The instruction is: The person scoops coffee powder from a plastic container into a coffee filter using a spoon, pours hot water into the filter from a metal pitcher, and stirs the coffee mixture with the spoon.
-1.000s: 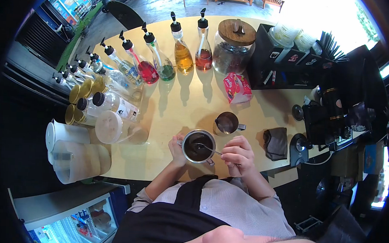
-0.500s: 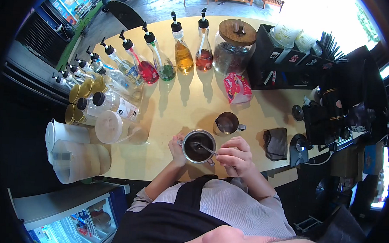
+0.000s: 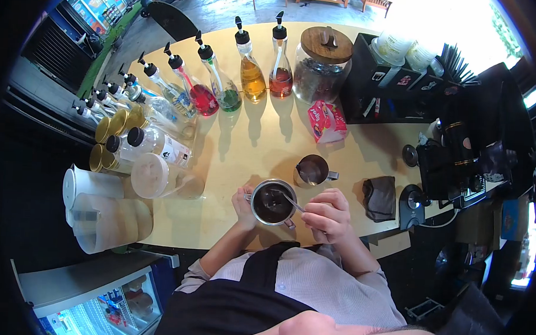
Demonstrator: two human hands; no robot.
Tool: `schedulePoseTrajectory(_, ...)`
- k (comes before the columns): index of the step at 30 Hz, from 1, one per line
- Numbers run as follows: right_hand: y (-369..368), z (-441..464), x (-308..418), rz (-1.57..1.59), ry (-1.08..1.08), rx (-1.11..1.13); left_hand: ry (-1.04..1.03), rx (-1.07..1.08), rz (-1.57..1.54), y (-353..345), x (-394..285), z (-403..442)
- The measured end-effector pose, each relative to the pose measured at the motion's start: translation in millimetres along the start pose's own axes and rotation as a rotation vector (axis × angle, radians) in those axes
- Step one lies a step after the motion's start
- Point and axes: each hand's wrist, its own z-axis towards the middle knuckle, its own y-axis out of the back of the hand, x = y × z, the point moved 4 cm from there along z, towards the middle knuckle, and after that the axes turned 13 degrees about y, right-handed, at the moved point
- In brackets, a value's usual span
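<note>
A metal cup point(image 3: 274, 181) of dark liquid stands near the table's front edge, its handle and a second metal tab jutting out at the sides. My left hand point(image 3: 243, 207) is closed on its left side, at the handle. Pinched in my right hand point(image 3: 327, 215) is a metal spoon point(image 3: 293, 203), slanting down into the liquid; its bowl is under the surface. Just behind and to the right sits a small metal pitcher point(image 3: 306, 181), its handle pointing right; neither hand touches it.
Pump bottles of coloured syrup point(image 3: 253, 78) line the back, beside a wooden-lidded jar point(image 3: 323, 81) and a pink packet point(image 3: 327, 122). Plastic jugs point(image 3: 109, 221) stand left. A dark folded cloth point(image 3: 379, 198), a tamper-like grey device point(image 3: 412, 202) and a black organizer point(image 3: 394, 107) are right.
The spoon has shifted within the liquid, its handle turning a little as my right hand moves slightly. My left hand keeps its hold on the cup.
</note>
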Motion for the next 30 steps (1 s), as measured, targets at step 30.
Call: schedulePoseTrajectory(30,1,-3,-4,-0.004,-0.07,-0.029,0.041,0.128,0.028,17,16,3)
